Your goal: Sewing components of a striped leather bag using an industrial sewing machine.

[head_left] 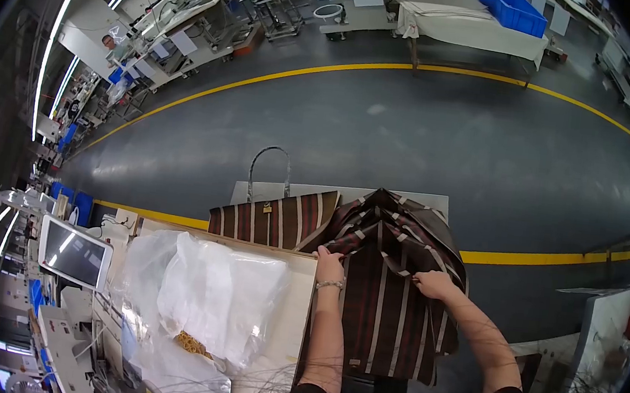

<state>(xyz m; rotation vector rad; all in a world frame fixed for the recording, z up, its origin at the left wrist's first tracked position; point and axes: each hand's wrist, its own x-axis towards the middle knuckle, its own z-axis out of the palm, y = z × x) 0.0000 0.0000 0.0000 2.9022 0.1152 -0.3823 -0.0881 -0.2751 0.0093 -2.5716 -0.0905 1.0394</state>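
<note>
A large brown bag (386, 319) of striped fabric, with red and pale stripes, hangs in front of me, its upper part folded and bunched. My left hand (329, 265) is closed on the bag's edge at its left, beside the table corner. At the right, the fingers of my right hand (436, 284) pinch another edge of the same bag. Just beyond my left hand lies a second striped bag (293, 221) with a small gold-coloured clasp and an upright looped handle (250, 170) in wrapping. Folds hide the bag's inside.
Left of my left arm, a pale table (289, 332) bears white plastic wrapping (220, 294) and a bunch of gold-coloured chain (193, 345). A tablet (75, 253) stands at its left. Across the grey floor, a cloth-covered table (462, 35) holds a blue crate (513, 10).
</note>
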